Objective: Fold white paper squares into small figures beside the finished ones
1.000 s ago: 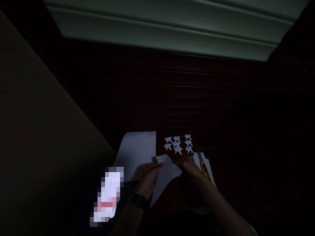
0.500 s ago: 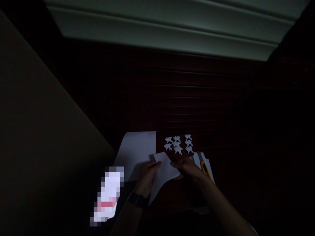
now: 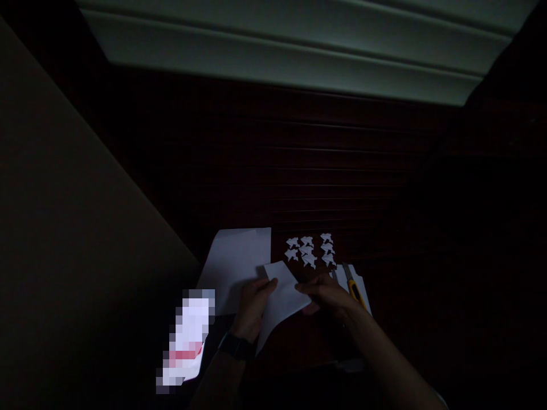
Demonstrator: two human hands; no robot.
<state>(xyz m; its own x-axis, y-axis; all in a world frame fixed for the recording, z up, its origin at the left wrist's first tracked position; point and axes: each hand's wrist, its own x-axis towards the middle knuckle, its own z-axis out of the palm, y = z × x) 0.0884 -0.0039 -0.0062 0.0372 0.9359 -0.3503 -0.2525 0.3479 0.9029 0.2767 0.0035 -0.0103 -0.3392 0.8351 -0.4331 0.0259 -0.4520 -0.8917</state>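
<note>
Between my hands, above the dark table, is a white sheet of paper, its lower part curving down toward me. My left hand, with a dark watch on the wrist, grips the sheet's left edge, thumb on top. At the right edge, my right hand pinches the paper between thumb and fingers. Beyond them sit several small folded white paper figures in rows. A yellow utility knife rests just right of my right hand, on white paper pieces.
Larger white paper lies flat at the left, partly behind my left hand. A lit, blurred-out screen is at the lower left. Dark slatted wood rises behind the table, and a plain wall stands to the left. The light is dim.
My hands have shifted the held sheet slightly up and to the left. Both keep their hold on it. The figures and the knife have not moved.
</note>
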